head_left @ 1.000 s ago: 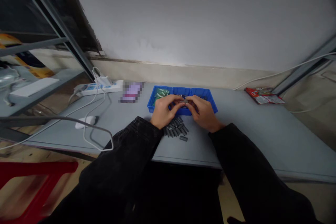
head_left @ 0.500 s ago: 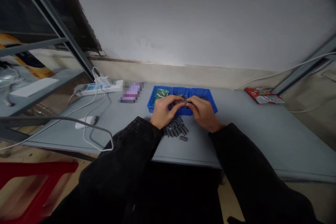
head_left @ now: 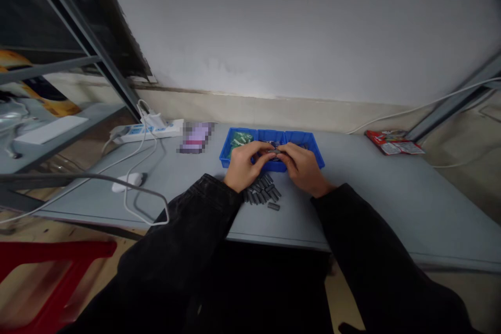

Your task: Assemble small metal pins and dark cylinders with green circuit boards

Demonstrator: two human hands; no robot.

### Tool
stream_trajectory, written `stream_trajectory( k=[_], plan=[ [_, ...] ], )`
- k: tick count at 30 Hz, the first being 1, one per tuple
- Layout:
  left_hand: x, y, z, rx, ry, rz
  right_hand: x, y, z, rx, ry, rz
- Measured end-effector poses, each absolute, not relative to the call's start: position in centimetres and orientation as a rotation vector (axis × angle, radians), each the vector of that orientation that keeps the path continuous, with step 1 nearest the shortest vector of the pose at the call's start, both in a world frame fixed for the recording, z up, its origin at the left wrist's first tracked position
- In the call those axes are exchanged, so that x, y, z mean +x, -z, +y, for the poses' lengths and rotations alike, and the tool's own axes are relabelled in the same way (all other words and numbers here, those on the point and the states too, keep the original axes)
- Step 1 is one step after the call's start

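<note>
My left hand (head_left: 245,165) and my right hand (head_left: 302,167) meet above a blue plastic compartment tray (head_left: 270,135), and their fingertips pinch a small dark piece (head_left: 276,152) between them. The hands hide most of the tray's contents. Green items (head_left: 240,139) fill its left compartment, and dark parts show in the others. Just below my wrists, a pile of dark grey cylinders (head_left: 260,193) lies on the table, with a single cylinder (head_left: 273,206) apart from it.
The grey table (head_left: 391,193) holds a white power strip (head_left: 148,132) with cables, a pixelated purple object (head_left: 195,137), a small white object (head_left: 127,181), and red packets (head_left: 393,142). A metal shelf stands at left; a wall lies behind.
My fingers have shifted slightly around the small dark piece. The tray and the cylinders have not moved.
</note>
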State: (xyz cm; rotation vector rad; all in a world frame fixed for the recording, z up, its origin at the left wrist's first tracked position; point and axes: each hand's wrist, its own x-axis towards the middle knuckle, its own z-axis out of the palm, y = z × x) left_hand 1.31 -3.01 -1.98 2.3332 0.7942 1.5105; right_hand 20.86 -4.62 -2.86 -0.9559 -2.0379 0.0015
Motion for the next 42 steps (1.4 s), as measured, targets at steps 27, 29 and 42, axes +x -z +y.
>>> stream_trajectory(
  k=[27, 29, 42],
  plan=[
    [1.36, 1.88, -3.08, 2.334, -1.492, 0.811, 20.92, 3.01, -4.54, -0.958, -0.011, -2.037],
    [1.34, 1.87, -3.09, 2.336, -1.489, 0.815, 20.93, 3.05, -4.52, -0.955, -0.008, -2.036],
    [1.37, 1.8, -3.23, 2.32, -1.486, 0.813, 20.9, 2.9, -4.59, -0.955, -0.009, -2.038]
  ],
)
